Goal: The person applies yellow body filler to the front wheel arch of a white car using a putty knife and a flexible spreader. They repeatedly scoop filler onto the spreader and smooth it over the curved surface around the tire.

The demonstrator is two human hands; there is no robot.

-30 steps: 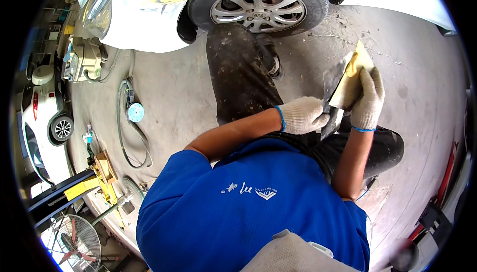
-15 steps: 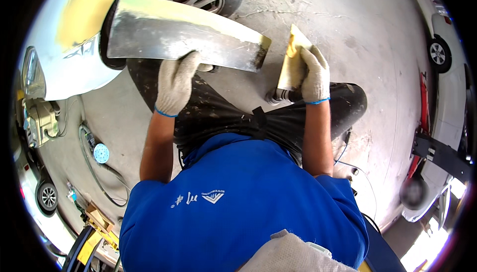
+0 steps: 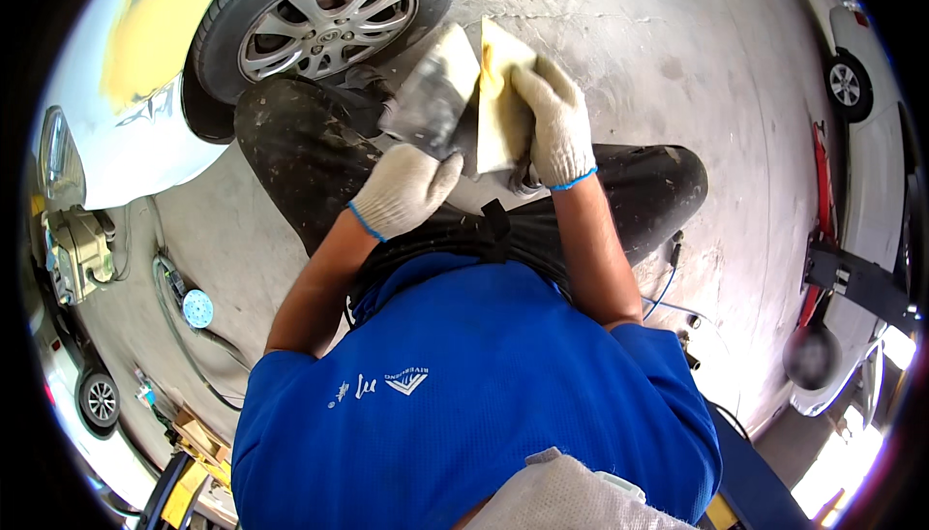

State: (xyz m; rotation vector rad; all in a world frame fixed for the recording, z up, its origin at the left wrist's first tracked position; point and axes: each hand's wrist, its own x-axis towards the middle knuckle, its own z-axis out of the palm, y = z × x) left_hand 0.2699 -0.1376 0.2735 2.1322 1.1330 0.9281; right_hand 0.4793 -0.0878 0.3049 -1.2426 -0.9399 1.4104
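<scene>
My left hand [image 3: 404, 189], in a pale knit glove, is closed on the lower end of a grey metal mixing plate [image 3: 434, 94], which is turned end-on and smeared with yellow putty along its far part. Close to the plate's right side, my gloved right hand [image 3: 556, 123] grips a flat putty spreader [image 3: 503, 109] coated in yellow putty. It stands nearly upright; whether the two edges touch, I cannot tell. Both tools are held over my bent legs [image 3: 290, 143].
A car wheel [image 3: 324, 31] stands ahead on the left, beside a white body panel [image 3: 126, 152] with a broad yellow putty patch [image 3: 160, 31]. A round-pad sander [image 3: 196, 308] and its hose lie on the floor at left. Another white car [image 3: 871, 172] is at far right.
The mixing plate has swung from lying wide across my left side to end-on, uncovering the wheel. My left hand has moved right and down; my right hand has brought the spreader left beside it.
</scene>
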